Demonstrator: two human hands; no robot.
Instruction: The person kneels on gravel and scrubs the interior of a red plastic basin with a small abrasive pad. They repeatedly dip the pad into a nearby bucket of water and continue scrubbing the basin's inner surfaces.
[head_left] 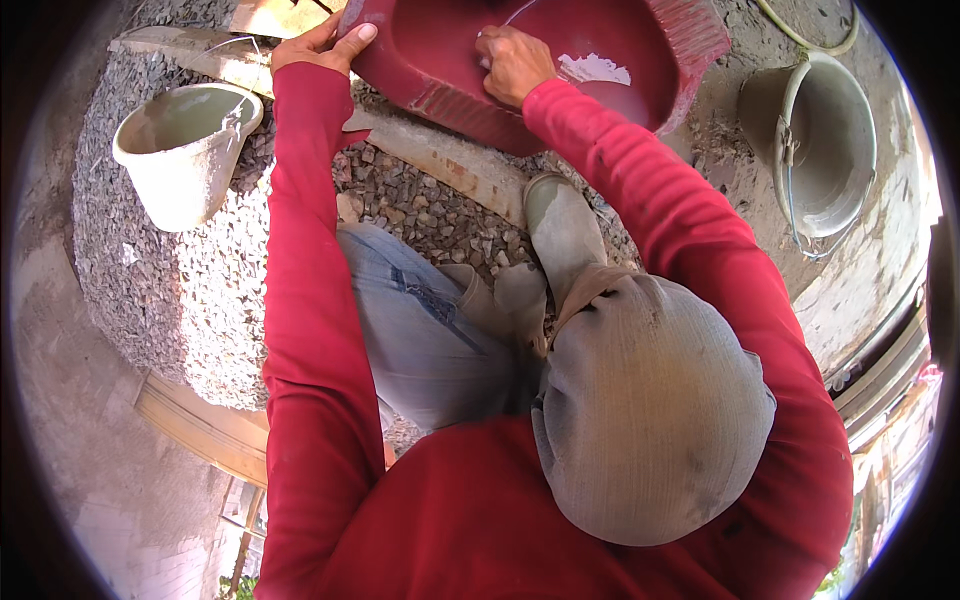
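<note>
A large red tub (435,92) with ribbed outer walls lies at the top of the head view, its far side cut off by the frame. My left hand (328,46) grips the tub's left edge, thumb over the rim and fingers partly hidden behind it. Inside the tub, my right hand (514,66) is closed, its fingers curled. A thin pale line shows just above those fingers, but I cannot make out what they hold. Right of this hand, a bright white patch (596,69) marks the tub's inner surface.
A pale bucket (185,175) stands on the gravel pile (130,270) at left. Another bucket (825,150) is at right, beneath a hose (838,45). A narrow dusty beam (465,178) crosses the gravel before my boot (562,225). Boards (195,430) lie at lower left.
</note>
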